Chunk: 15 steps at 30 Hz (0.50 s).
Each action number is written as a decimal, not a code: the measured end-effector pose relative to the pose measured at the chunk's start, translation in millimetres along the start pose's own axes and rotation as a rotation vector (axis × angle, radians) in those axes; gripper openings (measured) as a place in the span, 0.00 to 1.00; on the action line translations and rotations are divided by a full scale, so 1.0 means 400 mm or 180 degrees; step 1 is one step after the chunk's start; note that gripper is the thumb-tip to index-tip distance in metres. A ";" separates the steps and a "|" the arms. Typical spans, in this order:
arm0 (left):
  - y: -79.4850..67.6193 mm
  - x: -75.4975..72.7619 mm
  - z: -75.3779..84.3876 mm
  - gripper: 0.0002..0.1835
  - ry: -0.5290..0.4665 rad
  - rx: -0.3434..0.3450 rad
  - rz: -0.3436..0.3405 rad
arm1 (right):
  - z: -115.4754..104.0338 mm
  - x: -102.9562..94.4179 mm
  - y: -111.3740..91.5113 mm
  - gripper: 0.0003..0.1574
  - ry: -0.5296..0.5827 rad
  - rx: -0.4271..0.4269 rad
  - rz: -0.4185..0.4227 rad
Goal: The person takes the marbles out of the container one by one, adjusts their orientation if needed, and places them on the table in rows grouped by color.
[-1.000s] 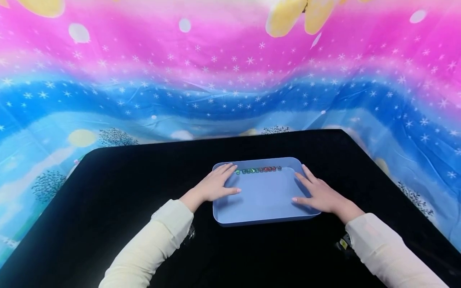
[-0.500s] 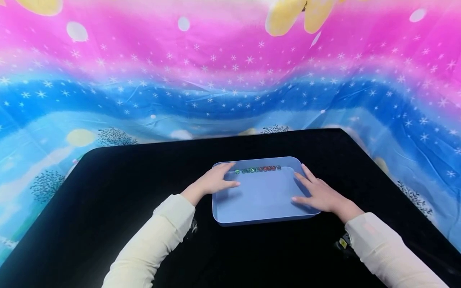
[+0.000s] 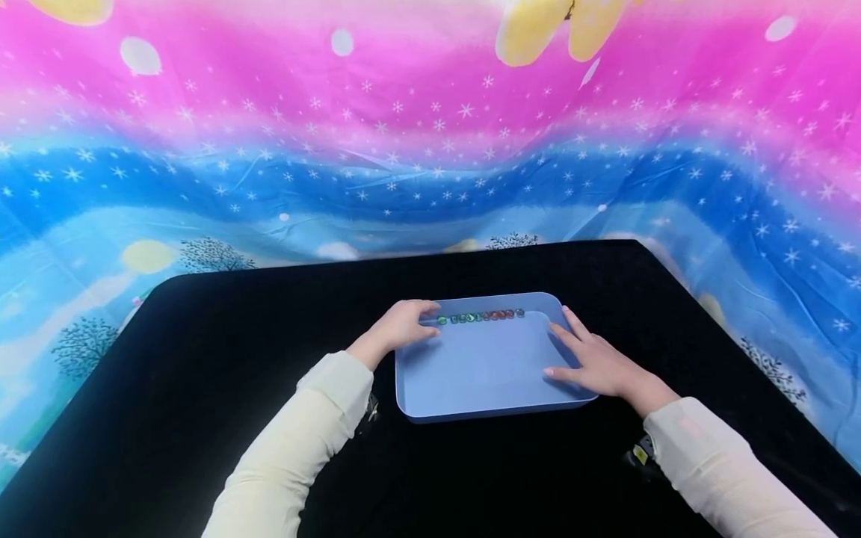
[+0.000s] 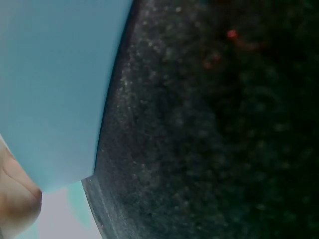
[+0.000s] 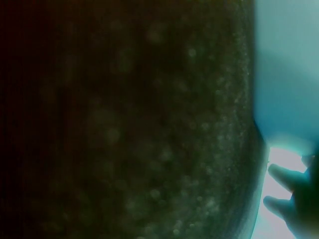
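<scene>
Inside the tray point(image 3: 498, 366), far-edge marbles point(image 3: 471, 317) leave open room nearer.

Left arm point(image 3: 289, 448): sleeved, angled forward and rightward
Left hand point(image 3: 400, 326): back uppermost, fingers slightly bent, pointing rightward, thumb apart from them
Right arm point(image 3: 726, 471): sleeved, angled forward and leftward
Right hand point(image 3: 597, 365): back uppermost, fingers spread, thumb apart, pointing leftward

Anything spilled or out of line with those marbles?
No spill shows: the marbles line the far side of the tray. Slightly odd: the leftmost green marble sits apart, a gap breaking the row.
</scene>
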<state>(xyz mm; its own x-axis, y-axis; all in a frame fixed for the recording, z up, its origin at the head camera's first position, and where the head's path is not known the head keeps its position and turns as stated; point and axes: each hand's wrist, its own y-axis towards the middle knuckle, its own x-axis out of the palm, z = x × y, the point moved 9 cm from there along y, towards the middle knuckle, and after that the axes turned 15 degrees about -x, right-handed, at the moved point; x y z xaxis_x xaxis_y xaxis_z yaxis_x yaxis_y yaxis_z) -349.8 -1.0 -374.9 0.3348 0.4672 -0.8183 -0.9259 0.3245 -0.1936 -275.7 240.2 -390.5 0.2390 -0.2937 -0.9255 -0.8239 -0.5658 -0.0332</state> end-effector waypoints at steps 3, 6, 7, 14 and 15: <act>0.009 -0.003 -0.004 0.23 -0.0037 0.0002 0.0046 | 0.000 0.000 0.001 0.52 -0.0008 -0.0012 -0.0003; 0.015 -0.005 -0.004 0.21 -0.0009 0.0025 0.0103 | 0.001 0.001 0.001 0.53 -0.0015 -0.0008 -0.0002; 0.016 -0.007 -0.003 0.21 0.0015 0.0043 0.0124 | 0.001 0.000 0.001 0.53 -0.0013 -0.0005 0.0000; 0.019 -0.013 0.006 0.18 0.0128 0.0106 0.0183 | 0.001 0.000 0.000 0.53 0.0005 0.0020 0.0002; 0.020 -0.013 0.007 0.18 0.0132 0.0108 0.0181 | 0.000 -0.001 0.000 0.53 0.0003 0.0021 0.0003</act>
<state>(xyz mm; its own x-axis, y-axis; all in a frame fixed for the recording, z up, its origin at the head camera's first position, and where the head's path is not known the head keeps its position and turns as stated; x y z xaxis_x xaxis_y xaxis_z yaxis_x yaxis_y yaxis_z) -358.5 1.2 -370.7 0.2737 0.4515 -0.8492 -0.9365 0.3265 -0.1282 -275.7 240.5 -390.3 0.2387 -0.2951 -0.9252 -0.8274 -0.5605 -0.0347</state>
